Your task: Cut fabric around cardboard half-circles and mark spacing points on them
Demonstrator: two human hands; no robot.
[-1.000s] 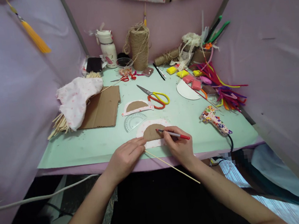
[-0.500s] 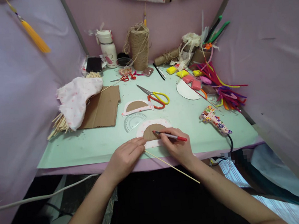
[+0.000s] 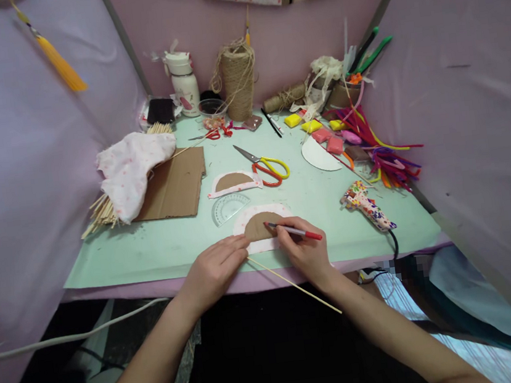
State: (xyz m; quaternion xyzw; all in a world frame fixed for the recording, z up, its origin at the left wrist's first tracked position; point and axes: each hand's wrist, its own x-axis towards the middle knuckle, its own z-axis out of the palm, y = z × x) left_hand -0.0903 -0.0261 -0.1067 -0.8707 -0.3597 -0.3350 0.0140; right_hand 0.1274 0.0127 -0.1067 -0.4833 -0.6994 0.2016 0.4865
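My right hand (image 3: 307, 250) is closed around a red pen (image 3: 301, 233), its tip on or just above the brown cardboard half-circle (image 3: 260, 228). White dotted fabric (image 3: 242, 218) borders that half-circle. My left hand (image 3: 218, 267) lies at the piece's left edge, fingers together, with one end of a thin wooden stick (image 3: 295, 286) under or beside them. The stick slants down to the right past the table edge. Just beyond are a clear protractor (image 3: 230, 209) and a smaller fabric-edged half-circle (image 3: 235, 180).
Open scissors (image 3: 264, 164) lie mid-table. A glue gun (image 3: 368, 205) rests at right near pipe cleaners (image 3: 394, 165). At left are a cardboard sheet (image 3: 176, 189), dotted cloth (image 3: 129, 169) and sticks (image 3: 100, 215). Behind stand a bottle (image 3: 186, 88) and twine roll (image 3: 239, 85).
My right hand and the pen have shifted slightly to the right over the cardboard half-circle. My left hand and the stick have stayed in place.
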